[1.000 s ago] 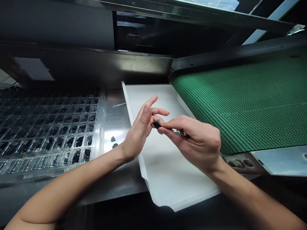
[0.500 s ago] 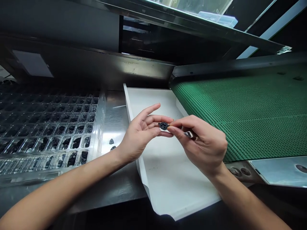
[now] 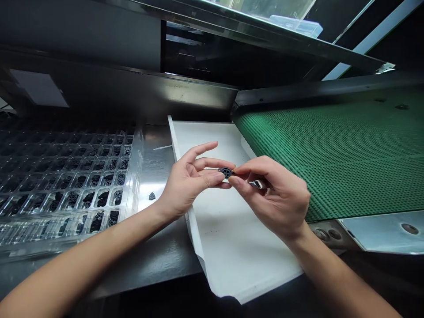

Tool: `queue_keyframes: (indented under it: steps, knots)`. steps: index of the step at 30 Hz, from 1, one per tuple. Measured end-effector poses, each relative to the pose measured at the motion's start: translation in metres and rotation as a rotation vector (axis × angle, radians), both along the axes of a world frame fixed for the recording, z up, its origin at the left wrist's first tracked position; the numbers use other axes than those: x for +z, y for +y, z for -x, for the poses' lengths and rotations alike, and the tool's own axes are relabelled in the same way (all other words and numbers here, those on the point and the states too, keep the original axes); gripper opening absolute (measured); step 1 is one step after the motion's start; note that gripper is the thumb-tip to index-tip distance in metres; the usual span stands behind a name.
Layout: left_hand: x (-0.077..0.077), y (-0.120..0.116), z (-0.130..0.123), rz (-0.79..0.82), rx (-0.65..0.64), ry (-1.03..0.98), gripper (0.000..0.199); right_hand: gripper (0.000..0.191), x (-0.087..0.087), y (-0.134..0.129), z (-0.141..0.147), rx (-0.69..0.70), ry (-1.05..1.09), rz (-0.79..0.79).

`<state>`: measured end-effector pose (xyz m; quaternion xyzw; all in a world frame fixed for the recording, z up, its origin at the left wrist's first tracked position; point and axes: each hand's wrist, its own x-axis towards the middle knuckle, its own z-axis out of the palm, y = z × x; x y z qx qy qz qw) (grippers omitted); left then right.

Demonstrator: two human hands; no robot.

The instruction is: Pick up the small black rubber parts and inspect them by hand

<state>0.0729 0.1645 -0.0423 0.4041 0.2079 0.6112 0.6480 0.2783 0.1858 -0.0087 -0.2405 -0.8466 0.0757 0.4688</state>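
A small round black plastic part (image 3: 226,172) with a spoked, wheel-like face is held up between both hands over a white tray (image 3: 228,238). My left hand (image 3: 188,183) has its thumb and a bent finger at the part's left side, while its index finger points out free. The part's right edge is pinched by the thumb and index finger of my right hand (image 3: 274,194). A short shiny metal tool (image 3: 258,183) sticks out from under the curled fingers of that same hand; the rest of it is hidden, so I cannot tell its kind.
Clear plastic trays (image 3: 132,194) with several rows of pockets holding black parts lie at left. A loose black piece (image 3: 152,196) rests on the metal table (image 3: 155,256). At right runs a green mesh conveyor belt (image 3: 347,159). A metal-edged shelf (image 3: 265,31) hangs above.
My left thumb has moved right onto the part's edge, and the part has turned slightly. The whole view has shifted a little, so everything sits slightly further left.
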Motion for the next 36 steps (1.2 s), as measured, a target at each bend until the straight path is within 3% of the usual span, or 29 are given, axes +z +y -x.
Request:
queue_keyframes:
  steps: [7,14,26,36]
  knots:
    - [0.0028,-0.0006,0.0009,0.029,0.018,0.018,0.068,0.018,0.0003,0.0027,0.0013,0.041,-0.007,-0.058]
    - [0.0029,-0.0033,0.0019,0.022,0.004,0.037,0.038,0.023,-0.0004,0.0017,0.0007,0.032,0.012,-0.103]
    - [0.0015,-0.0010,-0.0007,0.019,0.061,0.022,0.040,0.019,0.0006,-0.0004,-0.0002,0.042,-0.005,-0.102]
    - [0.0000,-0.0034,-0.0011,-0.021,0.055,0.011,0.039,0.023,-0.0019,-0.0031,-0.0009,-0.017,-0.086,-0.277]
